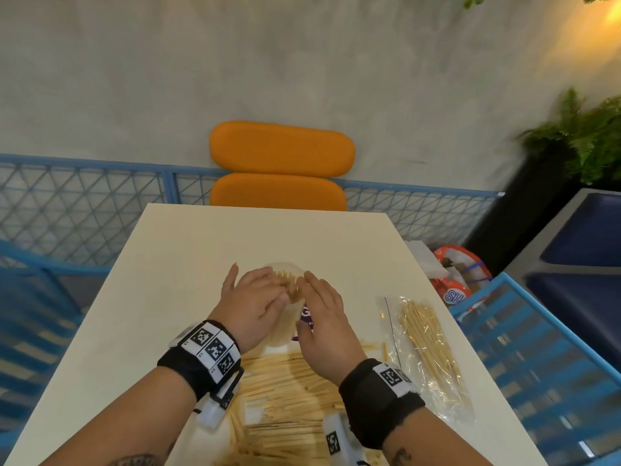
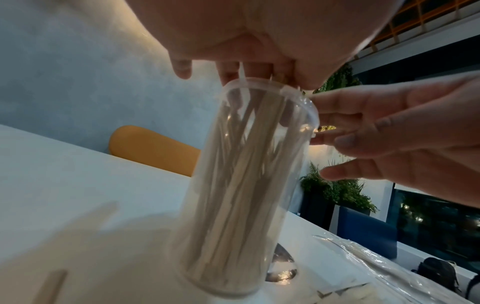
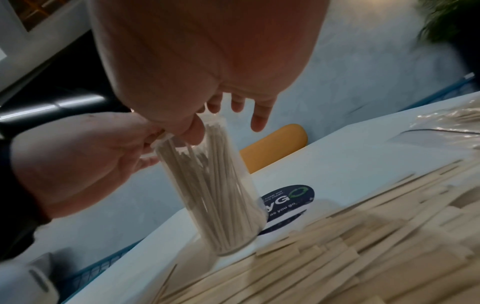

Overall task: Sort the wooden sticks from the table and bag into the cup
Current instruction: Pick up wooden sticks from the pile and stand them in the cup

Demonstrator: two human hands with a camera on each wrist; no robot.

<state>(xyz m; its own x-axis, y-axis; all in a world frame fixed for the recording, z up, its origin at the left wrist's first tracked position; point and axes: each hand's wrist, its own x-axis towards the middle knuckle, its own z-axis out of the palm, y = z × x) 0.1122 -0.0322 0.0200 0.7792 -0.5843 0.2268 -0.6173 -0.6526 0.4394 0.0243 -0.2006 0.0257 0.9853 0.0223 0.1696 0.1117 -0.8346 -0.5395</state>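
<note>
2 hands at 1 stick-filled cup — left hand and right hand loose-fingered, gripping nothing.

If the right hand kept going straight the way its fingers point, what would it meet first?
Probably the stick tops poking out of the clear cup: the right hand points forward over its rim. Beyond that lies bare table, then the orange chair. Depth is uncertain.

We see a tall clear plastic cup standing on the white table, packed with thin wooden sticks on end. Flat loose sticks lie piled nearer us; a clear bag holds thin skewers at right.
</note>
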